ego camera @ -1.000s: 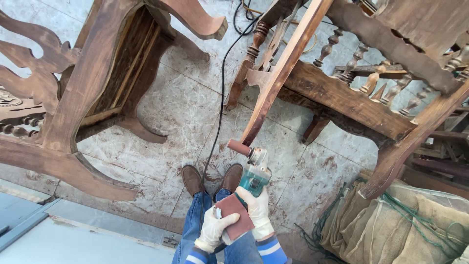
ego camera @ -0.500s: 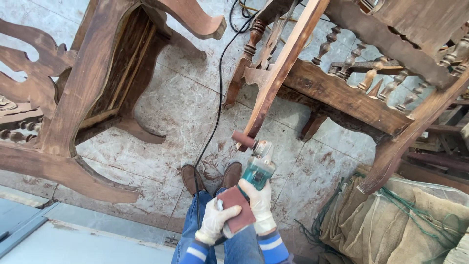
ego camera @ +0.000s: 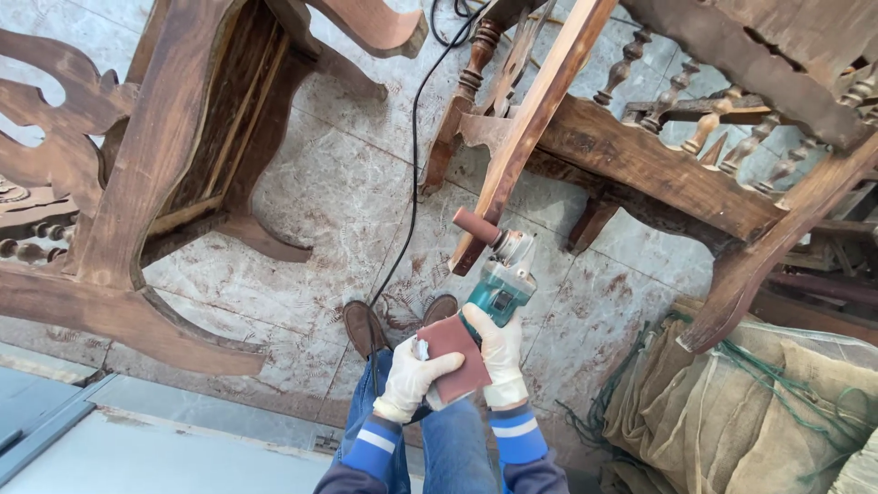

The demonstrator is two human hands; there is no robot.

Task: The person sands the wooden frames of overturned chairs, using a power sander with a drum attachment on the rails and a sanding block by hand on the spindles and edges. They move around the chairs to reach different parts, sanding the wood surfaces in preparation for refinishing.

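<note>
My right hand (ego camera: 498, 352), in a white glove, grips the body of a teal power sander (ego camera: 498, 288). Its brown sanding drum (ego camera: 477, 226) rests against the lower end of a slanted wooden chair leg (ego camera: 526, 128). My left hand (ego camera: 407, 384), also gloved, holds a folded sheet of reddish-brown sandpaper (ego camera: 453, 352) against the back of the tool. Both hands sit above my jeans and brown shoes (ego camera: 364, 327).
A dark carved wooden chair frame (ego camera: 165, 174) lies on its side at the left. Another chair frame with turned spindles (ego camera: 677, 137) stands at the right. A black cable (ego camera: 412, 165) runs over the tiled floor. Burlap sacks (ego camera: 759, 412) pile up at the lower right.
The sander has risen and its drum now touches the slanted leg's lower end. My hands followed it upward; the left still holds the sandpaper.
</note>
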